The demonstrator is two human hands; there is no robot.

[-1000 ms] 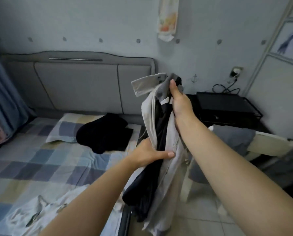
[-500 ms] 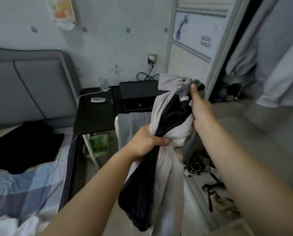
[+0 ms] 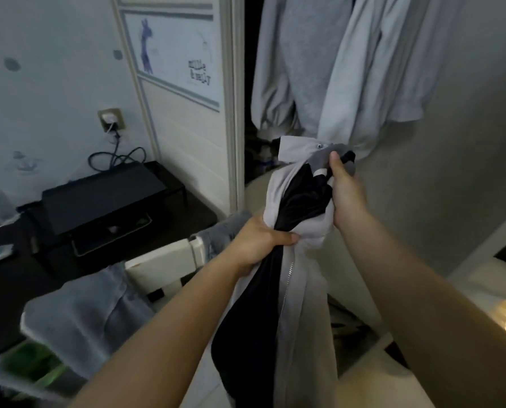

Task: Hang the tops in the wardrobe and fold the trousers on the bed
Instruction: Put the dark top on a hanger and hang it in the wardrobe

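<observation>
A light grey zip jacket (image 3: 301,304) with a black lining hangs bunched in front of me. My right hand (image 3: 346,195) grips its collar end at the top, thumb up. My left hand (image 3: 260,240) grips the bunched middle lower down. Straight behind the jacket stands the open wardrobe (image 3: 234,113), with grey and white tops (image 3: 334,69) hanging inside it. The bed is out of view.
A white chair (image 3: 169,263) draped with a grey garment (image 3: 92,316) stands at lower left. Left of it a black side table (image 3: 16,278) carries a black box (image 3: 98,198). A wall socket with a cable (image 3: 111,122) sits above. Dark items lie on the wardrobe floor.
My view has swung right, from the bed past the side table to the open wardrobe. Both hands keep their hold on the jacket, which now hangs in front of the wardrobe opening.
</observation>
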